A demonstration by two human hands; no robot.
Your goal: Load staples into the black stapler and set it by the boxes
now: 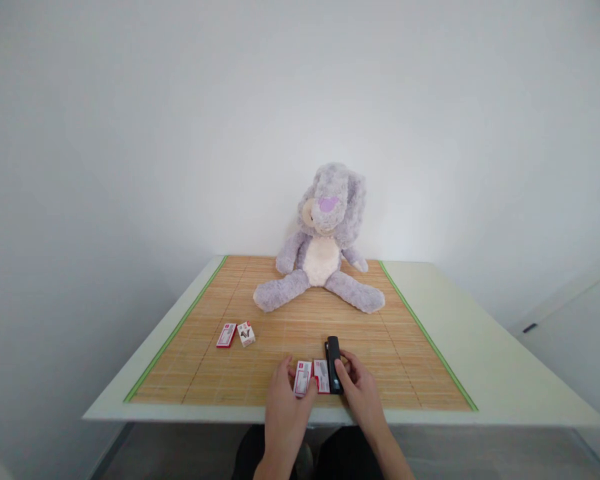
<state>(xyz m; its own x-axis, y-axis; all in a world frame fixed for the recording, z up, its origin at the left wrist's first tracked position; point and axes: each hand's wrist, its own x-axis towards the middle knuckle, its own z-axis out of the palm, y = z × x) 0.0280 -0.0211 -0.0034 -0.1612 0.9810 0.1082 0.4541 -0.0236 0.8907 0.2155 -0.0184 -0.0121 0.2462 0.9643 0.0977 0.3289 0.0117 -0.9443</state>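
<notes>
My left hand [289, 400] is closed around a small white box with red edges [303, 377], thumb on its right side and fingers on its left. Just right of it, a second red-and-white box [322, 375] lies between the first box and a black stapler [333, 367]. The stapler points away from me, and my right hand [361, 392] grips it from the right with the thumb on top. Some of the right fingers are hidden behind it. Both hands are at the near edge of the bamboo mat [280, 333].
Left on the mat lie another red-and-white box [226, 335] and a small white box with a dark picture [247, 333]. A grey plush rabbit [323, 260] sits at the back against the wall, legs spread. The white table [455, 333] extends to the right of the mat.
</notes>
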